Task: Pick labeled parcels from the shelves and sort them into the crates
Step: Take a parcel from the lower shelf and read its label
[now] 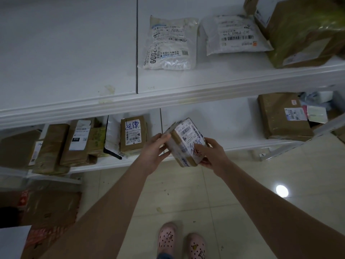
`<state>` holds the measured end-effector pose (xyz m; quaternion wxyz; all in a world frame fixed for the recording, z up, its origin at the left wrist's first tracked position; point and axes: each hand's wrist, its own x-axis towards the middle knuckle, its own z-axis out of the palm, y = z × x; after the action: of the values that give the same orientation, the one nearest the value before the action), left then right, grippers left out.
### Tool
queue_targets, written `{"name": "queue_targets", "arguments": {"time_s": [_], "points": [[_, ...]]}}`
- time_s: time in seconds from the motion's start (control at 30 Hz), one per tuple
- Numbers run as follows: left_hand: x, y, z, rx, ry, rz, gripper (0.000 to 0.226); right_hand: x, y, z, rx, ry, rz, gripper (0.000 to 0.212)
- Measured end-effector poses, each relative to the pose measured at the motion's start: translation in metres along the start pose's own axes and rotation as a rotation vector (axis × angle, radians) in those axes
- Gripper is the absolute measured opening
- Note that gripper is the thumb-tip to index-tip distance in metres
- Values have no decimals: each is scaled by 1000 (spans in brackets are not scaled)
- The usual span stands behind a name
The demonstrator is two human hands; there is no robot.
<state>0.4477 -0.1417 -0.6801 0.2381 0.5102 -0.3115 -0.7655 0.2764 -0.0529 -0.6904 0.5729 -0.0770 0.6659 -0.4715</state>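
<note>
A small brown cardboard parcel (183, 142) with a white barcode label and blue scribbles is held in front of the lower shelf (220, 124), tilted with its label up. My left hand (155, 153) grips its left side. My right hand (210, 154) grips its right side, thumb on the label. No crate is in view.
Several brown parcels (133, 134) lie on the lower shelf at the left, and a bigger box (281, 118) at the right. On the upper shelf (74, 53) are two white mailer bags (170, 43) and a large box (306, 30). Cardboard (46, 208) lies on the tiled floor at lower left.
</note>
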Motion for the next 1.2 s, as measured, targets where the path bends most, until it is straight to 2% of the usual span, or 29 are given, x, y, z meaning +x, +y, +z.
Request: {"name": "queue_targets", "arguments": {"time_s": [0.07, 0.2, 0.3, 0.33, 0.43, 0.47, 0.53, 0.67, 0.93, 1.1, 1.2], "points": [[1, -14, 1, 70, 0, 48, 59, -2, 5, 5, 25, 1, 29, 35], [-4, -29, 5, 131, 46, 188, 65, -1, 15, 15, -2, 28, 23, 30], [-5, -31, 1, 152, 68, 151, 98, -1, 17, 18, -96, 67, 2, 24], [-6, -30, -1, 169, 83, 139, 93, -2, 16, 20, -89, 71, -9, 19], [-11, -28, -1, 207, 94, 156, 53, -3, 15, 25, -87, 57, -53, 11], [-12, -28, -2, 217, 91, 158, 51, -3, 15, 27, -94, 59, -65, 11], [-13, -28, -5, 235, 101, 153, 54, -2, 14, 29, -112, 67, -88, 12], [-17, -29, -12, 234, 144, 144, 57, -4, 13, 34, -131, 10, -102, 38], [-42, -26, -28, 241, 218, 176, 65, -5, 19, 60, -313, -12, -141, 38], [-75, -19, -61, 194, 311, 184, 65, -20, 21, 100, -403, -99, -175, 39], [-97, -14, -89, 122, 386, 193, 57, -35, 25, 136, -491, -169, -207, 45]]}}
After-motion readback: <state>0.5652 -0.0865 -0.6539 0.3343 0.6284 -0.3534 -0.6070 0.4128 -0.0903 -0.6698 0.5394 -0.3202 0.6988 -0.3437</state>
